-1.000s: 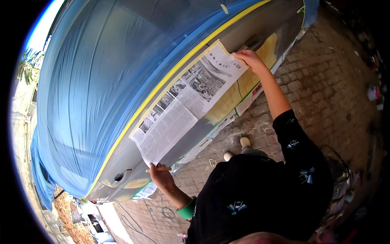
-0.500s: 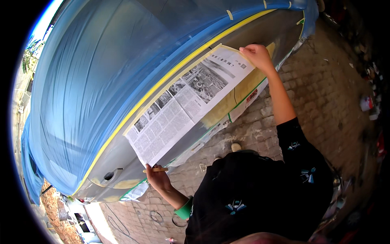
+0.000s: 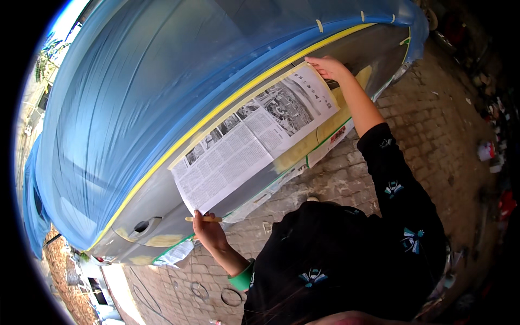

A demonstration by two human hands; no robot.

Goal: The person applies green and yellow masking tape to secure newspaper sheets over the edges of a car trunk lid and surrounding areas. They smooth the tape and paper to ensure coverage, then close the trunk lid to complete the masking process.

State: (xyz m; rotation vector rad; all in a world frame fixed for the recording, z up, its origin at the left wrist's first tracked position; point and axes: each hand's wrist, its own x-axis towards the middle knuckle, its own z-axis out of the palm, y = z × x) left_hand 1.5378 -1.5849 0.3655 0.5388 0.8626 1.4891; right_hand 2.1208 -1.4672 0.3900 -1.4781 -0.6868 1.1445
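Observation:
A printed newspaper sheet (image 3: 249, 142), edged with pale tape along its upper side, lies slantwise over the side of a grey car body (image 3: 176, 208). My left hand (image 3: 210, 234) is closed at the sheet's lower near corner and also holds a thin tan stick-like thing (image 3: 214, 219), whose kind I cannot make out. A green band (image 3: 241, 277) circles my left wrist. At the far upper corner, my right hand (image 3: 331, 68) pinches the sheet's taped edge. Just above the sheet runs yellow masking tape (image 3: 187, 142), bordering blue plastic film (image 3: 119, 119) over the car's upper part.
A door handle (image 3: 144, 226) sits left of the sheet. Green tape and paper (image 3: 179, 253) line the panel's lower edge. Brick paving (image 3: 346, 179) lies below, with hoses (image 3: 232, 297) at lower left. A white and red bucket (image 3: 486, 151) and clutter stand at right.
My right hand has shifted left along the sheet's upper edge, and its forearm is raised more. The left hand still holds its corner. The whole view has tilted slightly.

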